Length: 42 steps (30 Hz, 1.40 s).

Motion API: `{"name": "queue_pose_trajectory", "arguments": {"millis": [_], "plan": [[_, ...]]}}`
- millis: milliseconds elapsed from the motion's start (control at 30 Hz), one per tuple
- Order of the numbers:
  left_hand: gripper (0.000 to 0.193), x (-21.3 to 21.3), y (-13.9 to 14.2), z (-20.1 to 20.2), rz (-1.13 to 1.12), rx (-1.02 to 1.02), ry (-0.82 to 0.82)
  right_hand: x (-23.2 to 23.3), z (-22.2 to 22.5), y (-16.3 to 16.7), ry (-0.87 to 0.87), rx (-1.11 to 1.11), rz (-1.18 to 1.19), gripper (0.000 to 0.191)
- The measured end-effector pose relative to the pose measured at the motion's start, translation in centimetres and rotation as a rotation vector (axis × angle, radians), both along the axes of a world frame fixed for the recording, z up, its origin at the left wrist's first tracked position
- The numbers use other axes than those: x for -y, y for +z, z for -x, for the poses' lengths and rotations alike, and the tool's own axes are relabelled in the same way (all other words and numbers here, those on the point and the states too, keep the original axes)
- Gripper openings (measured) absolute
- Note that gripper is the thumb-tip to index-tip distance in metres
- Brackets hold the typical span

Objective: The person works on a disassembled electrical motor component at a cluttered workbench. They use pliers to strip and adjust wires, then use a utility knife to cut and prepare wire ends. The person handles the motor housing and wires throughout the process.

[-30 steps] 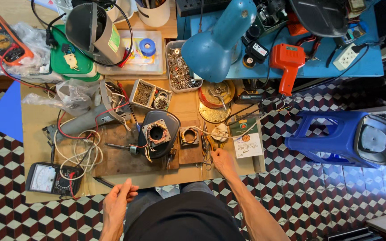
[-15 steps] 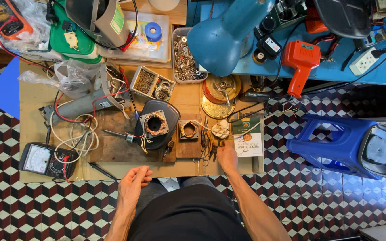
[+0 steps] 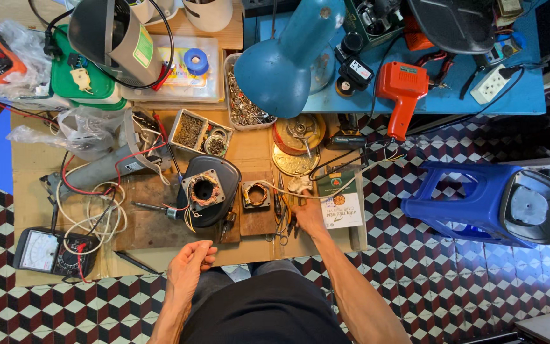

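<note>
**Low cardboard-topped bench, crowded, on checkered floor**

Floor: red/white/black cube-pattern tile floor (image 3: 466,280) all round, open to the right and along the near edge. Blue plastic stool (image 3: 479,200) lies tipped on its side just right of the bench. Flat brown cardboard-covered work surface (image 3: 256,150) is packed w/ gear; bare strip only along its near edge, beside the knees. Behind it, blue-painted table top (image 3: 510,95) w/ orange pistol-shaped power tool (image 3: 402,92) hanging over its front edge. Big teal dome desk lamp (image 3: 288,60) overhangs the middle.

On the bench, centre: dark wooden board (image 3: 160,223) carrying a black rounded motor housing w/ copper windings (image 3: 206,190); small square copper-wound stator (image 3: 256,194) just right of it. Analog black multimeter w/ white dial (image 3: 49,251) at near-left corner.

Right hand (image 3: 307,213) rests at the thin metal hand tools (image 3: 282,213) beside a green-and-white paper booklet (image 3: 340,197); fingers curled down on them, grip can't tell. Left hand (image 3: 186,267) off the near edge, over the lap, fingers loosely half-curled, holding nothing.
</note>
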<state>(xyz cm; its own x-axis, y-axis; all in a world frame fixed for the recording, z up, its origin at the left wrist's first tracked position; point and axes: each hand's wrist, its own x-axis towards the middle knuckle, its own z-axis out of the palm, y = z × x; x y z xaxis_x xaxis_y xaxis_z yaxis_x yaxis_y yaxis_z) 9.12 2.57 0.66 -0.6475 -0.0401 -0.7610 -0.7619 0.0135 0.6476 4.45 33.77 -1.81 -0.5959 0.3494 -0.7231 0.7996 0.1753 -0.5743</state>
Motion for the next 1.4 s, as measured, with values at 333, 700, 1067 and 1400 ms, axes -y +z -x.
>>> {"name": "queue_pose_trajectory", "arguments": {"millis": [333,700,1067,1400], "plan": [[0.035,-1.0,-1.7,0.2,-0.04,-0.019,0.02,2.1,-1.0,-2.7,0.488,-0.214,-0.248,0.059],[0.035,-1.3,-3.5,1.8,-0.111,-0.109,0.175,0.8,1.9,2.8,0.578,-0.014,0.072,0.034],[0.038,3.3,-6.0,5.5,-0.089,0.022,-0.026,9.1,9.1,9.1,0.523,-0.148,-0.056,0.037],[0.038,5.9,-6.1,8.9,-0.161,0.065,-0.171,12.4,12.3,9.5,0.3,-0.303,0.042,0.041]]}}
